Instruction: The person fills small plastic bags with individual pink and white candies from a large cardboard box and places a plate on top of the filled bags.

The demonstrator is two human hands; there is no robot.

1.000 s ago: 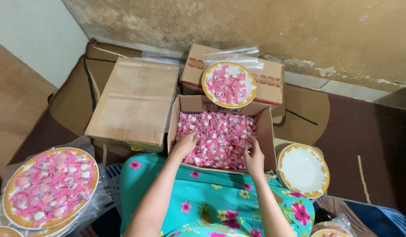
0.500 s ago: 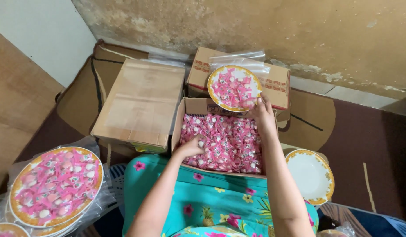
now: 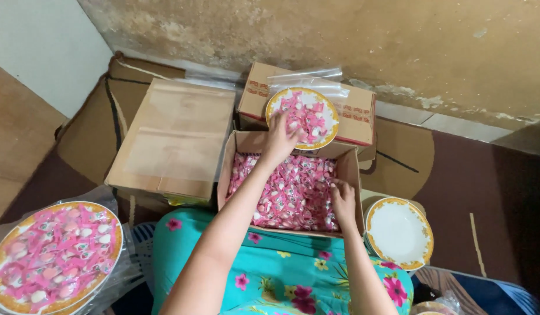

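An open cardboard box (image 3: 347,175) full of pink wrapped candies (image 3: 293,192) stands in front of my lap. Behind it, a gold-rimmed plate (image 3: 325,137) heaped with the same candies rests on a closed carton (image 3: 357,114), with a clear plastic bag (image 3: 308,79) under it. My left hand (image 3: 280,135) reaches over the open box and lies on the plate's near left edge, fingers bent over candies. My right hand (image 3: 342,201) is down in the box at its right side, fingers curled into the candies.
A large closed carton (image 3: 176,137) lies to the left. A candy-filled plate in plastic wrap (image 3: 51,256) sits at lower left. An empty gold-rimmed plate (image 3: 398,232) sits at right of the box. A stained wall (image 3: 340,35) runs behind.
My right hand came back from the far plate down into the box. My left hand left the box's front edge and reached up to the plate.
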